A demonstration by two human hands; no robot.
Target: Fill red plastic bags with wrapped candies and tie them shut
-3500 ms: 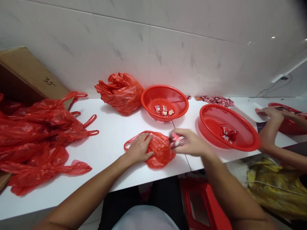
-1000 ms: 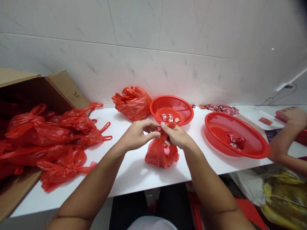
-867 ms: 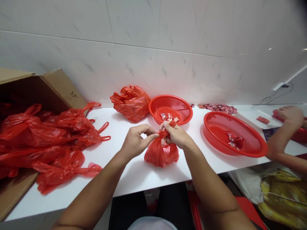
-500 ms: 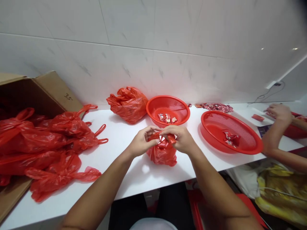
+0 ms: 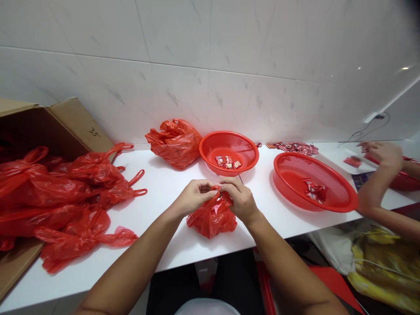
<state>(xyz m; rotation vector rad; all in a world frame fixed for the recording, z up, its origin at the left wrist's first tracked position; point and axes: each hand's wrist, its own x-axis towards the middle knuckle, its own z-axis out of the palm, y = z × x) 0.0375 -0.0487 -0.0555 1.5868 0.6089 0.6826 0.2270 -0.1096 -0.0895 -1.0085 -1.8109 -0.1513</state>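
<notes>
Both hands on the bag. Left hand (image 5: 197, 195): narrow, thumb and fingers pinching the left side of its gathered top. Right hand (image 5: 241, 200): fingers curled in close, pinching the right side; exact fingertip contact is partly hidden. Bag (image 5: 212, 224) hangs bunched just below and between the two hands, over the near edge of the table (image 5: 277, 227). Can't tell if its base touches down. Something pale pink shows through the gap at the top.

Handling, my read: light, limp, thin film, a bit slippery. No stiffness, so body shape follows the load. Best hold is the gathered top or handles, both sides, pinched firmly; film could stretch or tear if yanked at one point. Contents look small and light.

Left of left hand: pile of knotted bags (image 5: 62, 188), loops sticking out toward the hand, spilling from the carton (image 5: 80, 127).

Right of right hand, well apart: large basket (image 5: 287, 188), few wrapped pieces (image 5: 315, 191) in it.

Just beyond both hands: small basket (image 5: 210, 153), more wrapped packets (image 5: 229, 163) inside. Beyond left hand, beside that basket: big bag (image 5: 177, 146), crumpled top.

Far right of right hand: co-worker's hand (image 5: 387, 154), slightly blurred, grip unclear.
</notes>
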